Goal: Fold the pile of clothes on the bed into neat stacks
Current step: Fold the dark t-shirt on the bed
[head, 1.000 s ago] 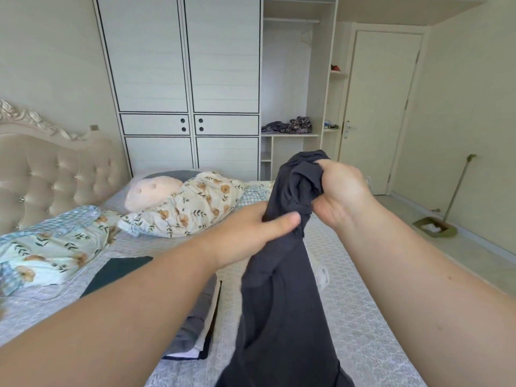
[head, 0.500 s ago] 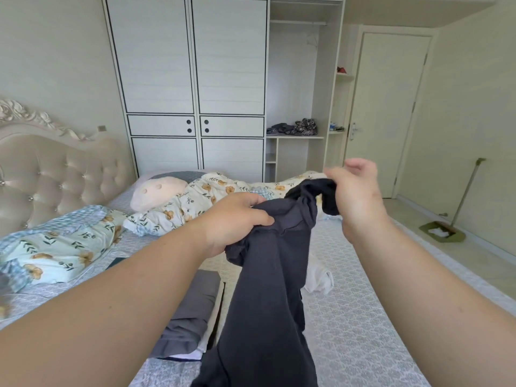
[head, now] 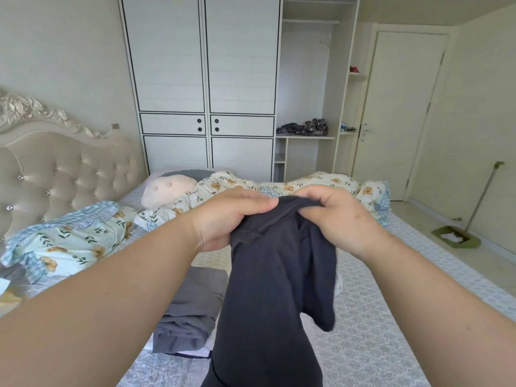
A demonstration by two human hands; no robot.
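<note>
Both arms are reaching forward over the bed (head: 391,317), bare to the elbow, with the hands meeting close together at chest height. The left hand (head: 226,219) is curling its fingers and thumb round the top edge of a dark garment (head: 273,289), knuckles facing up. The right hand (head: 339,216) is pinching the same edge just beside it, fingers bent down into the cloth. The garment is hanging from the two grips in loose folds, above the patterned sheet and running out of the bottom of the view. A folded grey piece (head: 192,311) is lying on the bed below the left forearm. A floral quilt (head: 315,182) is lying bunched across the far side of the bed.
</note>
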